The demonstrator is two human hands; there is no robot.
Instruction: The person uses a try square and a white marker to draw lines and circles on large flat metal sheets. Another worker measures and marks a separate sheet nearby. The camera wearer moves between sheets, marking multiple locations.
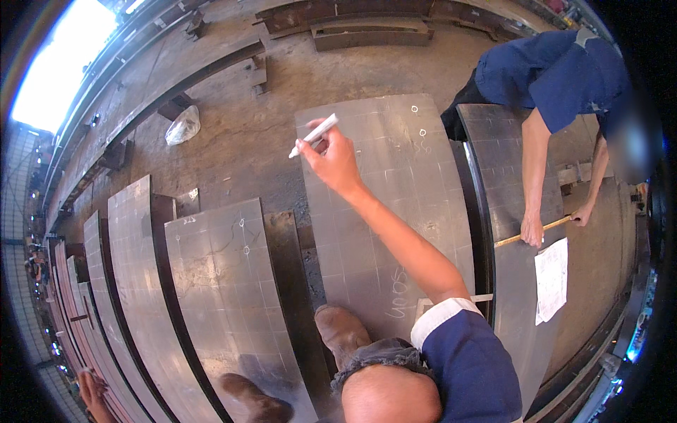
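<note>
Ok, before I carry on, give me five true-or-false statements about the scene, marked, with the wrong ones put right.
1. The right hand holds a white marker. True.
2. The co-worker's hands hold a hammer. False: they hold a yellow measuring tape.
3. The wide plate nearest the marker bears small white circles. True.
4. The clear plastic bag lies on top of that wide plate. False: it lies on the floor, at the picture's upper left.
5. The marker is touching the white paper. False: the two are well apart, with the paper far to the marker's right, below the tape in the picture.
</note>
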